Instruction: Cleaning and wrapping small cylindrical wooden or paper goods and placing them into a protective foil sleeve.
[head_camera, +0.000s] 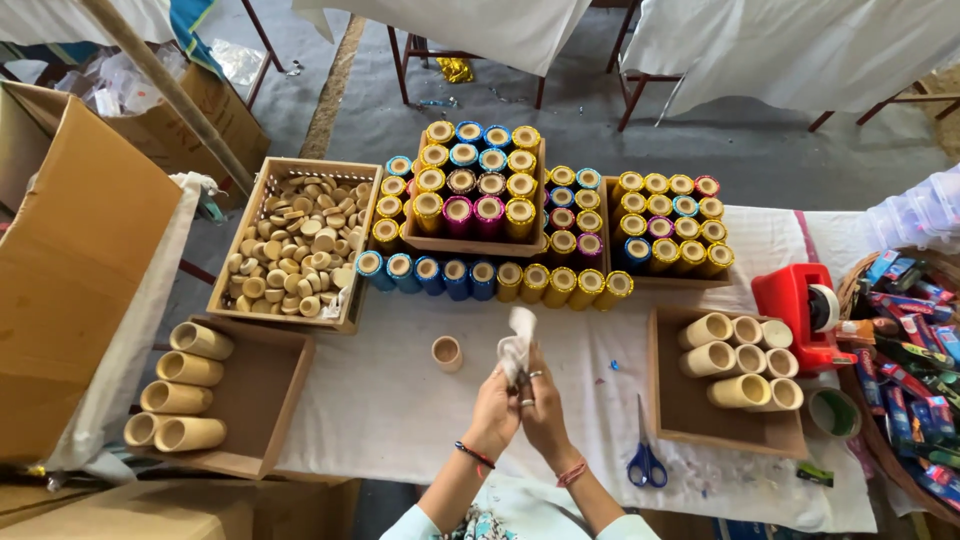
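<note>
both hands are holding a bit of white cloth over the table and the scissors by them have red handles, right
Not quite: the head view shows the scissors have blue handles. Both hands, left and right, do hold the white cloth over the table.

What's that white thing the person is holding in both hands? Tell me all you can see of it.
The white piece looks like thin crumpled paper or cloth, soft and creased. It stands upright, its top flaring loose above the fingers. The left hand and right hand pinch its lower end together, above the white-covered table. Its lower end is hidden.
</note>
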